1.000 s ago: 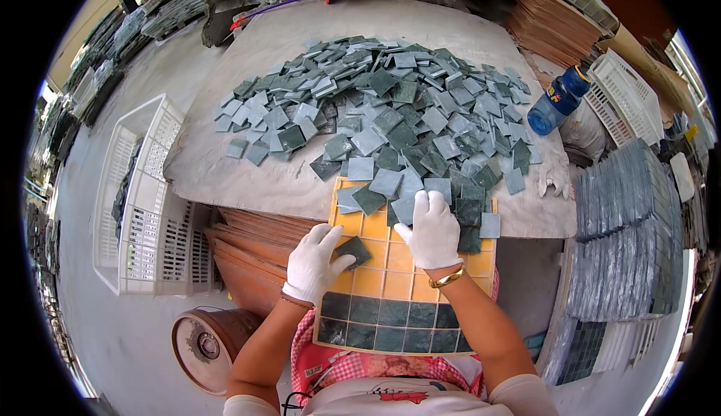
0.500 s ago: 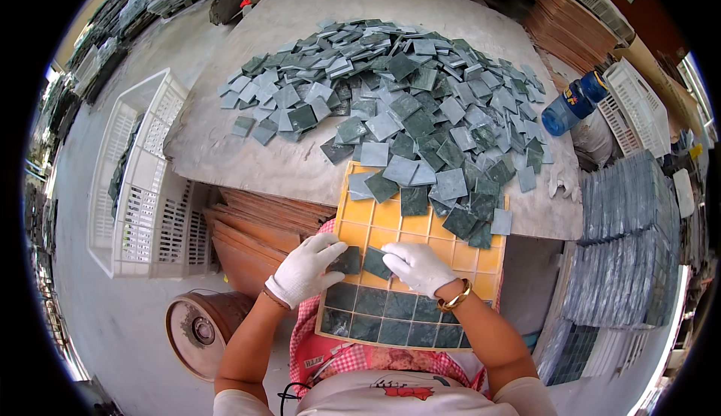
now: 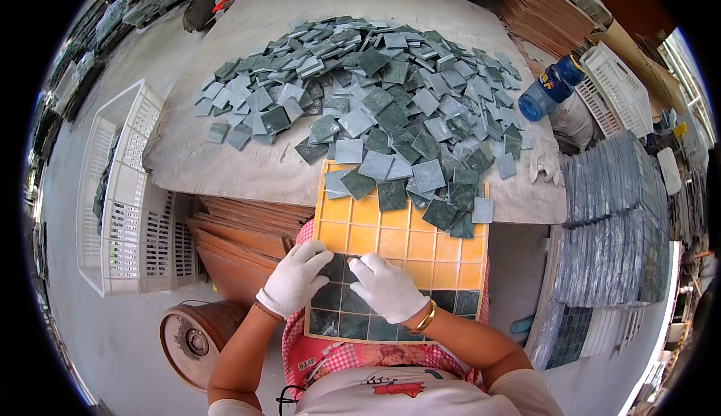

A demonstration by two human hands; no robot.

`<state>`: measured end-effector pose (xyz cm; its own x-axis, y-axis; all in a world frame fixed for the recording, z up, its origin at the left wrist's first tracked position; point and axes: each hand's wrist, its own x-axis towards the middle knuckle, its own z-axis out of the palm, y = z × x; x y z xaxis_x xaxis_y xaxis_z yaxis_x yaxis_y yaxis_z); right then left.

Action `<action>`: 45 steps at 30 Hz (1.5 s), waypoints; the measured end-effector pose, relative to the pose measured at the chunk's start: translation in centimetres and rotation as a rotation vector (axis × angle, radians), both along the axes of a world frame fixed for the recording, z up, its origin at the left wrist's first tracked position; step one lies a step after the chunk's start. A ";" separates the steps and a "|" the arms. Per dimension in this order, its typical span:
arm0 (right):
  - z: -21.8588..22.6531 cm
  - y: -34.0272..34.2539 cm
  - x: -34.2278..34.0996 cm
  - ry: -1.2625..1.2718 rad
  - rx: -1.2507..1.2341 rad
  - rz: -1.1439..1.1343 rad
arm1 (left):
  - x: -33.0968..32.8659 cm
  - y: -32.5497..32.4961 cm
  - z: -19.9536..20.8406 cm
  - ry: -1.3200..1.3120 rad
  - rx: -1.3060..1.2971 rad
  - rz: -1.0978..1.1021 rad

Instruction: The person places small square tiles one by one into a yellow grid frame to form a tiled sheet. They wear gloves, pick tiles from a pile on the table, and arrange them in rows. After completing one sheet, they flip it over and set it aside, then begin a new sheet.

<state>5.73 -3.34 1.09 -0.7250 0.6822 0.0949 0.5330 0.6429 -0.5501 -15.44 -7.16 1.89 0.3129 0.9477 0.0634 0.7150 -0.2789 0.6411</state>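
A yellow grid tray (image 3: 420,239) leans from the table edge toward my lap. Its lower rows hold dark green square stone tiles (image 3: 323,321); its upper cells show bare yellow. In a white glove, my left hand (image 3: 293,279) has fingers and thumb at the edges of a dark tile (image 3: 331,269) in the third row up, at the left side. My right hand (image 3: 387,288), also gloved, is bent over the neighbouring cell, its fingertips on another dark tile (image 3: 350,275) that it mostly hides. Loose tiles (image 3: 390,116) spill from a large heap over the tray's top edge.
The heap lies on a pale board table (image 3: 248,168). A white plastic crate (image 3: 143,206) and a rusty bucket (image 3: 197,341) stand left. To the right are a blue bottle (image 3: 552,89), a white glove (image 3: 546,167) and stacked tile sheets (image 3: 608,228). Brown boards (image 3: 233,247) lie below the table.
Both hands have lowered their tiles onto the tray, and the right hand has moved left, closer to the left one. The whole view has shifted slightly.
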 end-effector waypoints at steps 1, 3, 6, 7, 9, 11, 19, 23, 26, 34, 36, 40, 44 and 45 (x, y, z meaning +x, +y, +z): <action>-0.1 0.2 0.2 0.012 -0.010 0.029 | -0.2 0.1 0.2 0.018 -0.007 -0.030; 0.0 0.8 1.4 0.059 -0.071 -0.009 | -0.1 0.3 1.1 0.115 -0.001 -0.074; 1.7 3.3 3.7 0.159 0.087 -0.226 | 0.2 0.2 1.7 0.145 0.007 -0.052; 2.0 4.5 4.8 0.140 0.171 -0.323 | 0.4 0.1 1.7 0.139 0.016 -0.007; 2.8 6.2 6.8 0.066 0.209 -0.507 | 1.2 0.2 2.0 0.126 0.033 0.080; 3.1 7.1 8.1 -0.012 0.182 -0.546 | 2.7 1.2 2.0 0.070 0.096 0.152; 0.4 8.1 8.4 -0.006 0.223 -0.447 | 12.4 13.1 1.2 0.069 0.335 0.219; 1.3 7.6 8.9 0.040 0.191 -0.449 | 13.6 16.5 1.3 0.234 0.169 0.175; 0.9 9.0 10.6 0.165 0.134 -0.497 | 12.7 16.2 1.3 0.196 0.199 0.155; 3.6 12.7 12.5 -0.154 0.101 -0.324 | 7.8 8.5 0.5 0.094 0.216 0.176; 3.4 13.0 12.5 -0.173 0.090 -0.299 | 7.1 6.5 0.9 0.132 0.159 0.144; 2.5 12.9 13.0 -0.099 0.090 -0.459 | 6.1 4.9 1.3 0.149 0.227 0.113; 3.1 9.2 12.5 -0.006 0.001 -0.499 | 6.1 4.0 2.0 0.144 0.279 0.014; 3.4 7.7 11.9 0.008 -0.051 -0.435 | 6.5 3.7 2.1 0.167 0.243 -0.020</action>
<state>17.62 4.35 4.51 -0.3688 0.9277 0.0581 0.7436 0.3319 -0.5804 -8.91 -3.47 4.04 0.3564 0.9046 0.2340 0.7980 -0.4250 0.4272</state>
